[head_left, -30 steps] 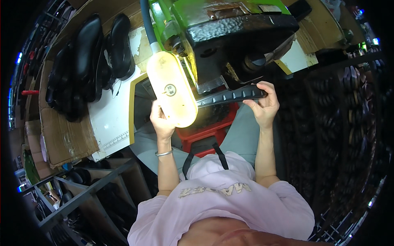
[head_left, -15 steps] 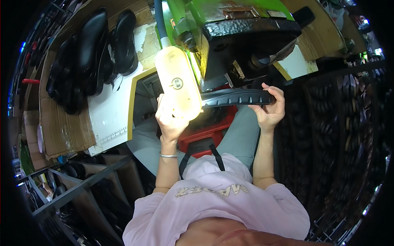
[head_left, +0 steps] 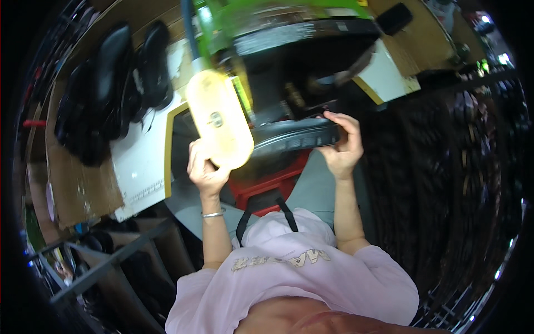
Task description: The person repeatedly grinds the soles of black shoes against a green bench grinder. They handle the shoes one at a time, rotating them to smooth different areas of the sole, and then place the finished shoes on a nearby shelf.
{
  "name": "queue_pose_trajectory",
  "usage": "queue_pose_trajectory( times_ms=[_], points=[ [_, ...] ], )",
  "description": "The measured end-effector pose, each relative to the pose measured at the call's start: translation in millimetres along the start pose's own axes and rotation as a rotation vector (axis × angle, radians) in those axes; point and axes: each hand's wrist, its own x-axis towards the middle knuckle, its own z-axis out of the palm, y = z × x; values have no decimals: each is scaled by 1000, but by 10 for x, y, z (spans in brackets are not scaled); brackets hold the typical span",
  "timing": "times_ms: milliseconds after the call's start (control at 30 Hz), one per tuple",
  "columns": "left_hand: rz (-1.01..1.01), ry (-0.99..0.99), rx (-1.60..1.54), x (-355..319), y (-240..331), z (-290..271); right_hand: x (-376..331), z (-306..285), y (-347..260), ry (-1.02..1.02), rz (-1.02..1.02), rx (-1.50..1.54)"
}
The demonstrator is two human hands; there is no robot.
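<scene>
A black shoe sole point(head_left: 297, 135) with a ribbed side wall lies crosswise in front of me, just under the dark head of a green machine point(head_left: 300, 53). My right hand point(head_left: 345, 146) grips its right end, fingers over the top and thumb below. At the other end, my left hand point(head_left: 207, 171) is closed around the part of the sole behind a lit yellow lamp point(head_left: 219, 119). The lamp hides that end and some of my left fingertips. Where the sole meets the machine is dark and cannot be made out.
Several black soles point(head_left: 114, 72) stand in a cardboard box on the white tabletop point(head_left: 142, 156) to the left. A red frame point(head_left: 266, 189) shows between my knees. Metal shelving point(head_left: 105, 260) stands at lower left, and dark racks point(head_left: 428, 183) fill the right side.
The whole scene has shifted left in view. The sole has tilted, showing more of its ribbed side, and both hands still hold it.
</scene>
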Motion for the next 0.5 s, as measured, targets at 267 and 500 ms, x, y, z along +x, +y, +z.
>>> queue_pose_trajectory(
  times_ms=[267, 500],
  points=[
    [-60, -29, -162, 212, 142, -18, -46, -214, 178, 11, 135, 253],
    [-155, -15, -350, 123, 210, 121, -85, -351, 350, 37, 286, 409]
  ],
)
